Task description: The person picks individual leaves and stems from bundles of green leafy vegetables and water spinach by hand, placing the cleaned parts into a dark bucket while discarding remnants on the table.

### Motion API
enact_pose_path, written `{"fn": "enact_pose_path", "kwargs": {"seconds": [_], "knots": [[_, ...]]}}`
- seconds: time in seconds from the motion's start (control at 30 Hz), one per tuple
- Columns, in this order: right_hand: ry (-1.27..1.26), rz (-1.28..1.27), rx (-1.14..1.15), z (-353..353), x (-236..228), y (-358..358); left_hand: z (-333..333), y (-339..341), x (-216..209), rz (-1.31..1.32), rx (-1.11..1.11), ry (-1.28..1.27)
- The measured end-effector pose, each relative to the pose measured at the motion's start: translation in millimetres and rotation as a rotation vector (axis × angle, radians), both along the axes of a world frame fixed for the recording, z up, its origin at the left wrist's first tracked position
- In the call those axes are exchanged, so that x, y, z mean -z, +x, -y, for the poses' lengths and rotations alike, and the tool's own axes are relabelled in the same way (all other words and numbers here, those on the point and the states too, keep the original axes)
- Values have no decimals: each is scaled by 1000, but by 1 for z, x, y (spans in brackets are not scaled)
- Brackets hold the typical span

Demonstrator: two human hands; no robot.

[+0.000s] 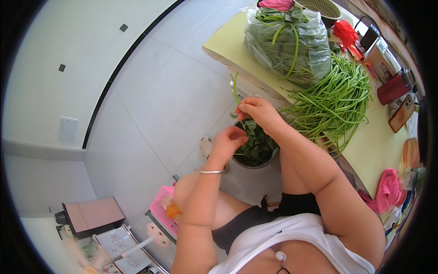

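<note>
My right hand [259,113] pinches a thin green stem [235,87], which rises from the fingers toward the far left. Just below and to the left, my left hand [228,142] has its fingers curled together beside dark green leaves. Whatever it may hold is hidden. Both hands are above a dark round bucket [258,167] standing between my legs. Loose leaves [259,148] fill much of it. To the right, a big pile of long, stripped green stems [335,102] lies on the table, some hanging over its edge.
On the yellow-green table [383,150] a clear plastic bag [287,45] bulges with leafy stems. Along the far side are a basket [321,10], a red bottle [396,86], a phone [402,113] and a pink cloth [387,189]. A pink box [162,201] is by my left knee.
</note>
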State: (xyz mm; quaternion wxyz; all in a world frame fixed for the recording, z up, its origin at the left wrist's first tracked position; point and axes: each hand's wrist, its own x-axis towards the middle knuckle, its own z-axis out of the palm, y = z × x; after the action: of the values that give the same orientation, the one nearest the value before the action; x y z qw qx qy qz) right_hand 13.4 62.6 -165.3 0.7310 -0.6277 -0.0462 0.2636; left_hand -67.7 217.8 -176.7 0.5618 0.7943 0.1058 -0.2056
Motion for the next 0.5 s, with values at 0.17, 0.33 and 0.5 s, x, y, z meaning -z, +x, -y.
{"fn": "enact_pose_path", "kwargs": {"seconds": [0.17, 0.33, 0.5], "knots": [[-72, -20, -167, -7, 4, -4, -9, 10, -11, 69, -327, -587], [97, -110, -313, -16, 9, -13, -25, 17, -8, 113, -447, -844], [-34, -11, -348, -15, 11, -12, -49, 16, -22, 198, -721, -879]]}}
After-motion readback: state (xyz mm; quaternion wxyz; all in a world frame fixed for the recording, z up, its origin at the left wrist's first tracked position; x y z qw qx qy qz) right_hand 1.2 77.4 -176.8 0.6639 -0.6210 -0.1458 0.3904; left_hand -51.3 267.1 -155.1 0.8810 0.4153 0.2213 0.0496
